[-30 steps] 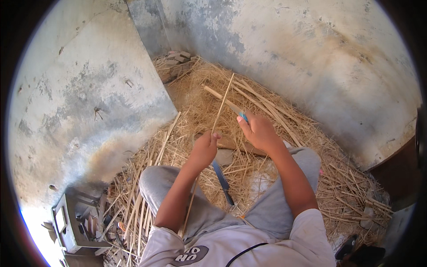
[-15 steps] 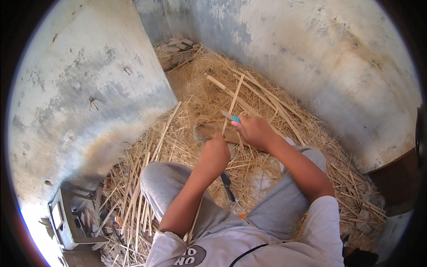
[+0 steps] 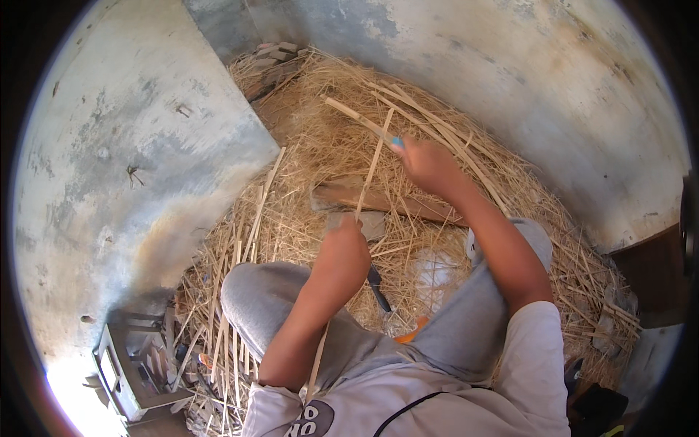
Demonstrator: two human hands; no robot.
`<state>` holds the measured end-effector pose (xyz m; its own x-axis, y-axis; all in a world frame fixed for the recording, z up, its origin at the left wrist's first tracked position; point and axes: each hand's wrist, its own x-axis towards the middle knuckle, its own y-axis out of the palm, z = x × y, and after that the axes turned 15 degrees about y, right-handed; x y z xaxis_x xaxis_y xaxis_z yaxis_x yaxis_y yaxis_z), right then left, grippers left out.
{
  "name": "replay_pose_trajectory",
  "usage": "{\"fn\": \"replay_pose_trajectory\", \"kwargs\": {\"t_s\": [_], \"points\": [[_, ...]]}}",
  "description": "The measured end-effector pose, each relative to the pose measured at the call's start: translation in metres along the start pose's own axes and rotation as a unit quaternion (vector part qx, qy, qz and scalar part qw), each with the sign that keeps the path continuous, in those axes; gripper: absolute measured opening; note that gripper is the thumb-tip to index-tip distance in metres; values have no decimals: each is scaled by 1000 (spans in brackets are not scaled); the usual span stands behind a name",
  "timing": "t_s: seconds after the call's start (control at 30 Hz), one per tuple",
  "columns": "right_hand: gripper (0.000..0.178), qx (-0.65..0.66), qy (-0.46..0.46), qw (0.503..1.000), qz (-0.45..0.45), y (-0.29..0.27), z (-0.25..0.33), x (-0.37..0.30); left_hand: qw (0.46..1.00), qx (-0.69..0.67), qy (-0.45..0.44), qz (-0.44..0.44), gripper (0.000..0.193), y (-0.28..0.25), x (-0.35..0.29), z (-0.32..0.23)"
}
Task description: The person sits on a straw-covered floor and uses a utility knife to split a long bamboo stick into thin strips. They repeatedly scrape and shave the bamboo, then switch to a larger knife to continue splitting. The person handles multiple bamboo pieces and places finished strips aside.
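Observation:
A long, thin bamboo strip (image 3: pixel 374 163) slants up from my left hand (image 3: pixel 344 249), whose fingers are closed around it. Its lower end appears again below my left forearm, by my shirt. My right hand (image 3: pixel 431 167) is closed on a small knife (image 3: pixel 397 142); a bit of blue handle shows, and the blade is hard to make out against the strip. The knife is near the strip's far end, well beyond my left hand. Below the left hand lies a dark-handled tool (image 3: pixel 377 288), partly hidden by that hand and wrist.
A wooden plank (image 3: pixel 422 207) lies across a grey block (image 3: pixel 373 226) before my legs. Shavings and bamboo strips (image 3: pixel 429 120) cover the floor. Stained walls (image 3: pixel 510 80) enclose the far side. At the lower left stands a small wooden frame (image 3: pixel 120 371); bricks (image 3: pixel 277 52) lie in the far corner.
My right hand and the knife have moved away from my left hand, toward the strip's far end. My left hand keeps its hold on the strip. The whole view has shifted slightly.

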<state>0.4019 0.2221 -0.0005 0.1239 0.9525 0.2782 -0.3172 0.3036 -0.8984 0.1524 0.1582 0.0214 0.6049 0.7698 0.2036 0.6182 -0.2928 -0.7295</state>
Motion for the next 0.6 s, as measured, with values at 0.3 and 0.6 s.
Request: {"fn": "replay_pose_trajectory", "kwargs": {"t_s": [0.3,0.6], "points": [[42,-43,295,953,-48,-22,-120,28,999,-23,41,28,19,4,-22,-21],[48,147,268,944,126,-77,-50,-14,985,-171,-11,7,25,-13,-28,16]]}}
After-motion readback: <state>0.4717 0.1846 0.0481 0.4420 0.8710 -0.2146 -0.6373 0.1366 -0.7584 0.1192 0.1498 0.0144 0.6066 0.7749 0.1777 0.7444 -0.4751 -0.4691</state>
